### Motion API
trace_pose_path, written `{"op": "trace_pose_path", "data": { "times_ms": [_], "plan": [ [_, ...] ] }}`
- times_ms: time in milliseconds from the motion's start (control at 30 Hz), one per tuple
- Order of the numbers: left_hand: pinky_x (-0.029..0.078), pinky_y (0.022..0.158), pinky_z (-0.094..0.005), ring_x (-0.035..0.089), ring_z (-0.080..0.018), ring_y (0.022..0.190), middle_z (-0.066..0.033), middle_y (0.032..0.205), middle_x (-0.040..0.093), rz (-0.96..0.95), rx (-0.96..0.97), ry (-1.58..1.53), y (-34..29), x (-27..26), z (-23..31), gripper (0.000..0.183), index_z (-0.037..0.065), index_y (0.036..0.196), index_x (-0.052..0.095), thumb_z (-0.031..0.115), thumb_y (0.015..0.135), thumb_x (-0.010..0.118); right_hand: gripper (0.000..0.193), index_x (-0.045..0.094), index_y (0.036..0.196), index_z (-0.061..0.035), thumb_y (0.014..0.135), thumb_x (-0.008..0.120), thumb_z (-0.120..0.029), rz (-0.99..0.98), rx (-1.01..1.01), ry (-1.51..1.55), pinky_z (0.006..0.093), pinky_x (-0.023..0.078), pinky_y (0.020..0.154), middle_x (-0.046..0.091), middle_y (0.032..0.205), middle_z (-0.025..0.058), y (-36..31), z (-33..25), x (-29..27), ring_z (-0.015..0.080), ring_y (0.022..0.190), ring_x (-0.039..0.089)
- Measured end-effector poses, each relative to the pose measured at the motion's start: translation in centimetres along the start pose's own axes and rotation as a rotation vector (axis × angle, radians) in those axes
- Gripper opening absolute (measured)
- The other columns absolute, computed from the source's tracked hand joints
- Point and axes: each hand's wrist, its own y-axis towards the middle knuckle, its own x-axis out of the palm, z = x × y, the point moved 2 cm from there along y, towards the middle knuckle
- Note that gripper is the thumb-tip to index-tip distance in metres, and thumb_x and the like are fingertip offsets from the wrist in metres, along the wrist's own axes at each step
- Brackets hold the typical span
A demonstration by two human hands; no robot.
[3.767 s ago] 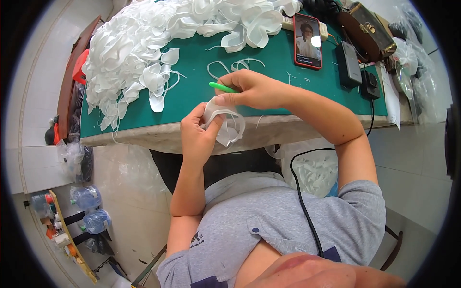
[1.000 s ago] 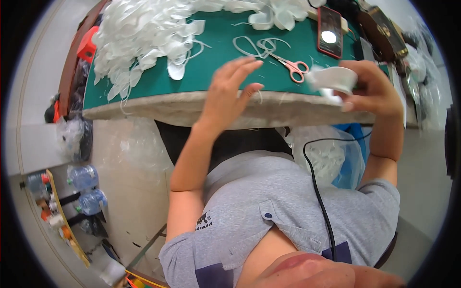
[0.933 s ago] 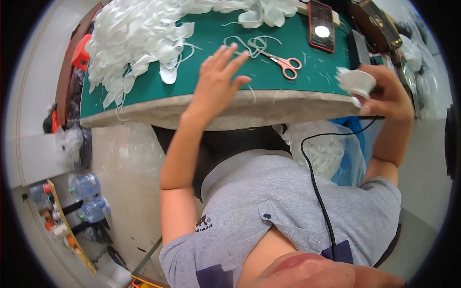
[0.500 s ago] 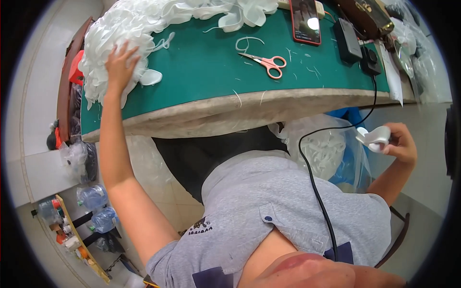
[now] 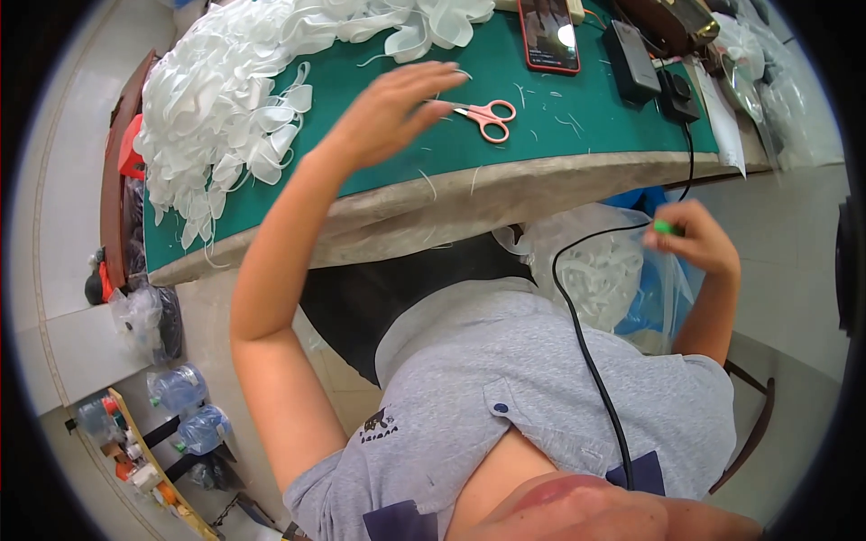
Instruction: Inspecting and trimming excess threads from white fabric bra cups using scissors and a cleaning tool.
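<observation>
My left hand (image 5: 392,113) hovers over the green table mat, its fingers stretched out and nothing seen in them. Its fingertips reach the blades of a pair of small pink-handled scissors (image 5: 492,117), partly covering them. At the far left of the mat lies a large heap of white, soft, curved pieces with thin cords (image 5: 216,117). My right hand (image 5: 699,242) is raised beyond the table's near edge at the right, closed around a small bright green thing (image 5: 665,227). Most of that thing is hidden by the fingers, so its kind does not show.
A red-edged phone (image 5: 548,36) and black boxy devices (image 5: 631,61) occupy the mat's far right. Below the right edge hangs a clear bag of white pieces (image 5: 591,270). A black cable (image 5: 577,316) runs across my front. Thread scraps dot the green mat (image 5: 559,144).
My left hand has left the white heap and moved right toward the scissors. The white looped piece is gone from my right hand, which moved slightly left and up and now shows something green.
</observation>
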Motion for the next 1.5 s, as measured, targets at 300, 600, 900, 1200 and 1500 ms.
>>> {"op": "trace_pose_path", "data": {
  "times_ms": [300, 600, 900, 1200, 1500],
  "plan": [
    [0.024, 0.113, -0.0389, 0.027, -0.0257, 0.138, -0.0077, 0.148, 0.035, -0.149, -0.078, 0.271, -1.9, 1.6, -5.4, 0.053, 0.012, 0.141, 0.038, 0.041, 0.097, 0.039, 0.021, 0.059, 0.100, -0.0023, 0.083, 0.065, -0.015, 0.443, -0.611, -0.482, 0.0380, 0.047, 0.071, 0.060, 0.088, 0.0126, 16.5, -12.2, 7.4, 0.0305, 0.083, 0.060],
    [0.036, 0.102, -0.0405, 0.049, -0.0303, 0.123, -0.0145, 0.126, 0.057, 0.053, -0.630, 0.821, -12.3, -7.8, -11.9, 0.038, 0.004, 0.121, 0.058, 0.031, 0.094, 0.050, 0.020, 0.058, 0.093, -0.0022, 0.078, 0.063, -0.014, 0.288, -0.442, -0.702, 0.0417, 0.048, 0.073, 0.059, 0.088, 0.0137, 16.6, -11.4, 5.4, 0.0328, 0.086, 0.059],
    [0.042, 0.097, -0.0400, 0.056, -0.0303, 0.112, -0.0132, 0.120, 0.060, 0.322, -0.060, 0.115, -0.6, 2.6, 4.4, 0.029, 0.005, 0.111, 0.061, 0.014, 0.084, 0.063, 0.024, 0.057, 0.103, -0.0013, 0.081, 0.065, -0.006, 0.504, -0.494, -0.254, 0.0202, 0.040, 0.061, 0.054, 0.080, -0.0023, 9.5, -11.8, -1.9, 0.0034, 0.069, 0.049],
    [0.014, 0.114, -0.0474, 0.024, -0.0286, 0.140, -0.0100, 0.150, 0.030, 0.054, -0.081, 0.233, 7.4, 15.5, 10.2, 0.067, 0.009, 0.143, 0.032, 0.054, 0.094, 0.034, 0.022, 0.057, 0.101, 0.0000, 0.081, 0.065, -0.001, 0.589, -0.400, 0.121, 0.0152, 0.037, 0.061, 0.051, 0.078, -0.0048, 5.6, -9.0, -2.7, 0.0013, 0.069, 0.046],
    [0.029, 0.102, -0.0570, 0.042, -0.0416, 0.124, -0.0280, 0.128, 0.049, 0.183, -0.920, 1.308, -13.7, -6.7, -3.7, 0.041, 0.004, 0.121, 0.056, 0.024, 0.085, 0.058, 0.017, 0.058, 0.096, -0.0009, 0.081, 0.064, -0.002, 0.513, -0.311, 0.081, 0.0161, 0.036, 0.057, 0.051, 0.076, -0.0033, 5.2, -5.6, -2.8, 0.0023, 0.066, 0.047]
  ]
}}
